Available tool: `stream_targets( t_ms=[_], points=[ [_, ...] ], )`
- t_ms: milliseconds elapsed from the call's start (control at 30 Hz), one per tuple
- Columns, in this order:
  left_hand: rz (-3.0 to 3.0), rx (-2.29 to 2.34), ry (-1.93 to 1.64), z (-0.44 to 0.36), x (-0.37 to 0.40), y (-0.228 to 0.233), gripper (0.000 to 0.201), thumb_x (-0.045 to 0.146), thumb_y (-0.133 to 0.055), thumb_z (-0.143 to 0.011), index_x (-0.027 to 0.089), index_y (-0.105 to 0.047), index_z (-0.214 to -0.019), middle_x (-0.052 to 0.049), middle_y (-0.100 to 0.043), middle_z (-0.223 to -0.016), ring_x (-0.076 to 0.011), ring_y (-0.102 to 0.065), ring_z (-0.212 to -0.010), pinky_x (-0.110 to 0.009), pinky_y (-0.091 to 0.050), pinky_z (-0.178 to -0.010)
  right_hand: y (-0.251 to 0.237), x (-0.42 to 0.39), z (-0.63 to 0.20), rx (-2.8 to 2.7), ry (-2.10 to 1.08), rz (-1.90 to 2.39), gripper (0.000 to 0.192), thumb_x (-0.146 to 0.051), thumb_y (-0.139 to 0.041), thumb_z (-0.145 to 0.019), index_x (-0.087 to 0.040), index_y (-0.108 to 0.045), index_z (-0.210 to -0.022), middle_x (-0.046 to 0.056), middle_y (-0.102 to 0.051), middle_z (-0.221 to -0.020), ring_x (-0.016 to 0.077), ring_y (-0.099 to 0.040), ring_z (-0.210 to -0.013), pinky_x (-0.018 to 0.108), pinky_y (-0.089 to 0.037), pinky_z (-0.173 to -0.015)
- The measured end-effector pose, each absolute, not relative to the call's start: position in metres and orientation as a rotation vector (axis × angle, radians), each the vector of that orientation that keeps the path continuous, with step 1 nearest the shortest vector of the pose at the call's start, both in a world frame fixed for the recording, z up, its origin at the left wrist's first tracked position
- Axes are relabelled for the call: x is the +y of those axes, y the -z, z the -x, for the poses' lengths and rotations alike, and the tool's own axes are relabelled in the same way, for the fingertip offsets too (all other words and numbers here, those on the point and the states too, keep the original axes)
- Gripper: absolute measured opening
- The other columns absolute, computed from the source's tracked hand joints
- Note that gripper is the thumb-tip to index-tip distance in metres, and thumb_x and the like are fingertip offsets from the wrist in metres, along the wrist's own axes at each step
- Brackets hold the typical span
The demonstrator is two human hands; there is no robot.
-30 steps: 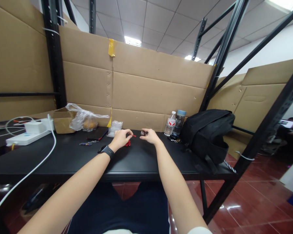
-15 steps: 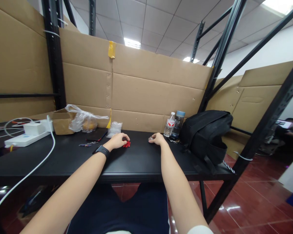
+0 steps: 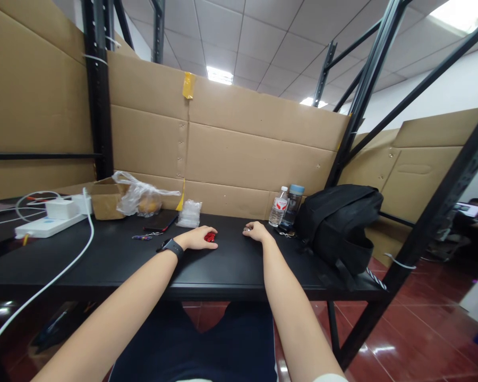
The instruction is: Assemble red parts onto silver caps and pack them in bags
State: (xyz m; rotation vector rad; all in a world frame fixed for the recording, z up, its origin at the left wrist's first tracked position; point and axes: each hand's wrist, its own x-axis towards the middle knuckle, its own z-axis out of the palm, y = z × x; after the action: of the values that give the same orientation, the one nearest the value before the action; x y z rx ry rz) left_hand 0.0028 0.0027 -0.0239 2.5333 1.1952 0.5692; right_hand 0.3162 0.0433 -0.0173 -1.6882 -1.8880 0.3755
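Observation:
My left hand [image 3: 199,238], with a dark watch [image 3: 170,246] on its wrist, is low over the black table. Its thumb and fingers curve around a small bunch of red pieces [image 3: 210,237], too small to name. To the right, my right hand [image 3: 257,232] rests at the table surface with its fingers drawn together in a pinch. A tiny greyish, shiny thing [image 3: 246,229] shows at its fingertips; its kind is unclear. Behind my left hand lies a stack of clear plastic packets [image 3: 189,213].
On the black table [image 3: 227,270], a power strip [image 3: 50,226] with white cables, a cardboard box [image 3: 107,200] and a plastic bag [image 3: 143,199] stand left. A phone-like dark slab [image 3: 161,222] and small keychain [image 3: 142,237] lie nearer. Right: water bottle [image 3: 278,208], blue-lidded bottle [image 3: 292,206], black backpack [image 3: 336,228].
My left hand has shifted slightly right and lower, its thumb and fingers now around the red pieces. My right hand stays nearly in place, fingers still pinched. The view has tilted slightly.

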Motion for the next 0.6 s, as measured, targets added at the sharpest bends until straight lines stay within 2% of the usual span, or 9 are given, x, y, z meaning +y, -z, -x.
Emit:
stream_targets(
  t_ms=[133, 300, 400, 600],
  points=[
    [-2.568, 1.168, -0.573, -0.007, 0.009, 0.033, 0.066, 0.059, -0.067, -0.080, 0.017, -0.064, -0.131, -0.015, -0.063, -0.136, -0.0290, -0.061, -0.123, -0.036, -0.044, -0.110, 0.019, 0.043, -0.308, -1.952, -0.394, 1.707, 0.046, -0.025, -0.081, -0.074, -0.019, -0.075, -0.119, 0.010, -0.075, -0.121, 0.0263, -0.068, -0.118, 0.032, -0.049, -0.105],
    [-2.602, 1.241, -0.579, -0.012, 0.012, 0.037, 0.061, 0.061, -0.060, -0.086, 0.019, -0.064, -0.131, -0.013, -0.061, -0.138, -0.0300, -0.060, -0.124, -0.037, -0.043, -0.110, 0.018, 0.042, -0.300, -1.993, -0.353, 1.725, 0.048, -0.016, -0.075, -0.078, -0.019, -0.071, -0.125, 0.010, -0.075, -0.121, 0.0234, -0.069, -0.115, 0.029, -0.050, -0.103],
    [-2.600, 1.277, -0.593, -0.013, 0.012, 0.038, 0.059, 0.060, -0.057, -0.088, 0.021, -0.064, -0.131, -0.013, -0.060, -0.141, -0.0299, -0.059, -0.127, -0.038, -0.042, -0.112, 0.016, 0.040, -0.300, -2.005, -0.319, 1.729, 0.044, -0.011, -0.073, -0.078, -0.016, -0.072, -0.121, 0.010, -0.076, -0.115, 0.0221, -0.071, -0.109, 0.028, -0.050, -0.100],
    [-2.656, 1.219, -0.618, -0.015, 0.013, 0.041, 0.054, 0.049, -0.055, -0.091, 0.014, -0.065, -0.131, -0.016, -0.063, -0.138, -0.0299, -0.058, -0.129, -0.040, -0.040, -0.115, 0.010, 0.031, -0.300, -1.989, -0.296, 1.758, 0.036, -0.009, -0.076, -0.073, -0.017, -0.076, -0.108, 0.007, -0.077, -0.104, 0.0205, -0.072, -0.099, 0.027, -0.052, -0.092]
  ],
)
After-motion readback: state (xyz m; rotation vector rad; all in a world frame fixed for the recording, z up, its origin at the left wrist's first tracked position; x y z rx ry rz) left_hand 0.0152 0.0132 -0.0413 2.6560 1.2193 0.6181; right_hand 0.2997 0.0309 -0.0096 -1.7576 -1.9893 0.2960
